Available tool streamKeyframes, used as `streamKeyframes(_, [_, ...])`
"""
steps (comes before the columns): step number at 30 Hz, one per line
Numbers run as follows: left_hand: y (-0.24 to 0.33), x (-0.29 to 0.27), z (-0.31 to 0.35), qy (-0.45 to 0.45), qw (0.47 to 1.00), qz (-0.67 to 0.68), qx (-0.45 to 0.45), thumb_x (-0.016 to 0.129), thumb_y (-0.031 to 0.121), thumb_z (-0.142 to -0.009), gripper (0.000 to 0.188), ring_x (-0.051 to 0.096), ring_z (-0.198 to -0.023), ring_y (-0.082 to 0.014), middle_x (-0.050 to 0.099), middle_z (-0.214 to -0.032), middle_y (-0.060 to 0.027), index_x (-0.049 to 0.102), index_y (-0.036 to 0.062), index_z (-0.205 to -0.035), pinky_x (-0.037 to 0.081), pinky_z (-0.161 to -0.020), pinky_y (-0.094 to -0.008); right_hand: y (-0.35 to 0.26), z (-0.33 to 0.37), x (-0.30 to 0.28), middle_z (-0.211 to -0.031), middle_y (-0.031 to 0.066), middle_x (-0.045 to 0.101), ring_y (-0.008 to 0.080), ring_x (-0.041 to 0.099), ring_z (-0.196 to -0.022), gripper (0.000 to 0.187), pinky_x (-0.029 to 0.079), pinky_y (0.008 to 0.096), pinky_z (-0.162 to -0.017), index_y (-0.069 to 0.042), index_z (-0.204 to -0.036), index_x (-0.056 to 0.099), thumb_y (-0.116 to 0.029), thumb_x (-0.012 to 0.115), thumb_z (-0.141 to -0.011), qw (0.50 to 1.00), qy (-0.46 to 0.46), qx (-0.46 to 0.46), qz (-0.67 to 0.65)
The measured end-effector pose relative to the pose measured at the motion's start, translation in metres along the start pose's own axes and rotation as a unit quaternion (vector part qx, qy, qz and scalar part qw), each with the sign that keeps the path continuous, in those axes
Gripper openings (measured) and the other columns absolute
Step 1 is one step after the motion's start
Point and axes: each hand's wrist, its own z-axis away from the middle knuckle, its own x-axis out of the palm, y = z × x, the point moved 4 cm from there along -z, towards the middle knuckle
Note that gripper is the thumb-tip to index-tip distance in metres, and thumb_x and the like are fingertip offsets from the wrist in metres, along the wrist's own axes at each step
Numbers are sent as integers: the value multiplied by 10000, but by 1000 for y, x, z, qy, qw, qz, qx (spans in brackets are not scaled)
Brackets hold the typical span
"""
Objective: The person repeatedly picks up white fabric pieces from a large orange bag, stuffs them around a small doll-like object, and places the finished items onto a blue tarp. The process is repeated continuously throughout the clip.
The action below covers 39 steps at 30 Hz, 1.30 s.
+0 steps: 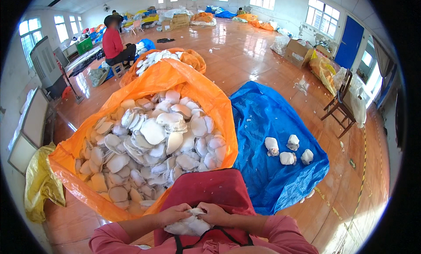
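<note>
Low over my lap, my left hand [174, 213] and my right hand [213, 213] both have their fingers closed on a soft white pad [188, 227]. Its upper edge is pinched between them, and part of it is covered by the fingers. A dark red apron [215, 186] spreads across my lap below. Ahead to the left lies a large orange sack [212, 102], opened out and heaped with loose, rounded white pads [153, 131]. On a blue plastic sheet [256, 184] to the right rest several small rolled white bundles [288, 158].
A yellow sack [40, 184] lies at far left. Beyond the heap, a person in red [113, 42] sits beside another orange sack [193, 59]. A wooden chair [342, 105] stands at right, near cardboard boxes [298, 52]. More sacks line the back wall.
</note>
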Motion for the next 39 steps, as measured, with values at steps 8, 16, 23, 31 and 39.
streamKeyframes(8, [9,1,1,16,992,-121,39,595,232,-945,294,589,-932,-182,599,-1002,-68,501,64,-1168,471,-811,-319,7,-12,2,-897,133,657,240,646,-856,264,499,353,-758,-35,-1049,584,-186,645,-841,1000,-16,5,-5])
streamKeyframes(16, [33,17,9,121,898,-408,109,594,246,-872,315,593,-975,-431,623,-980,-218,501,58,-1107,455,-841,-519,9,-14,0,-862,102,654,174,617,-791,223,495,331,-706,-38,-982,586,-124,695,-807,999,4,13,-40])
streamKeyframes(23, [22,13,10,185,870,-434,145,601,235,-838,320,634,-864,-412,641,-847,-230,484,36,-1061,473,-771,-523,14,-20,6,-884,186,676,337,662,-844,211,508,417,-736,-40,-936,613,-186,667,-793,998,22,19,56])
streamKeyframes(31, [26,17,13,136,888,-424,118,598,290,-850,346,615,-901,-395,633,-917,-196,499,56,-1085,473,-791,-496,9,-13,4,-849,166,672,311,663,-811,232,508,402,-722,-45,-928,631,-210,696,-779,998,26,5,62])
streamKeyframes(39, [23,14,8,125,870,-452,152,570,278,-874,311,618,-910,-388,637,-882,-190,492,67,-1089,461,-825,-498,14,-10,5,-885,72,661,164,631,-796,240,510,323,-716,-19,-992,606,-141,709,-813,999,-27,-11,13])
